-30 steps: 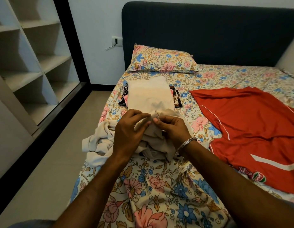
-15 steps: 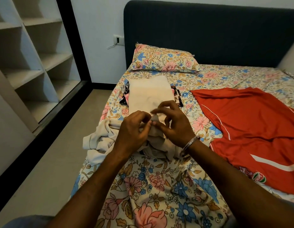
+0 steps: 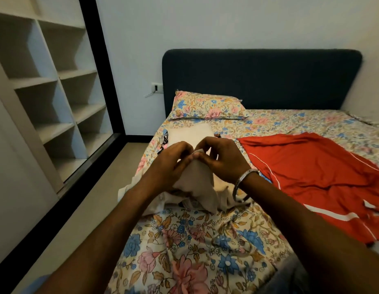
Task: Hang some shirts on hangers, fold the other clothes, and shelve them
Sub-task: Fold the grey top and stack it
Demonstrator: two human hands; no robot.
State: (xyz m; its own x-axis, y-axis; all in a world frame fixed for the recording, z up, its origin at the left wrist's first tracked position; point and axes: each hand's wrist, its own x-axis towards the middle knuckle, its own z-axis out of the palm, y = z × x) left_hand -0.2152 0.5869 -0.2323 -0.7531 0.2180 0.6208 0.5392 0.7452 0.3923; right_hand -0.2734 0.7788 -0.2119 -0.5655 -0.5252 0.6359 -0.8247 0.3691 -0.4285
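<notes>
Pinching one edge of the crumpled beige cotton garment (image 3: 202, 187) above the floral-sheeted bed (image 3: 195, 247), left hand (image 3: 173, 166) and right hand (image 3: 224, 160) grip it close together; sliding them apart should find its corners before folding beside the red jersey (image 3: 315, 177).

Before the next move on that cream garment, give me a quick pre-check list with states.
1. Left hand pinching the crumpled cream cotton garment: ok.
2. Right hand pinching the same edge: ok.
3. Garment lifted off the floral bedsheet: not ok, its lower part lies bunched on the sheet.
4. Folded cream cloth stack behind the hands undisturbed: ok.
5. Red shirt with white stripes apart from the cream garment: ok.
6. Hanger within reach: cannot tell, none in view.
</notes>
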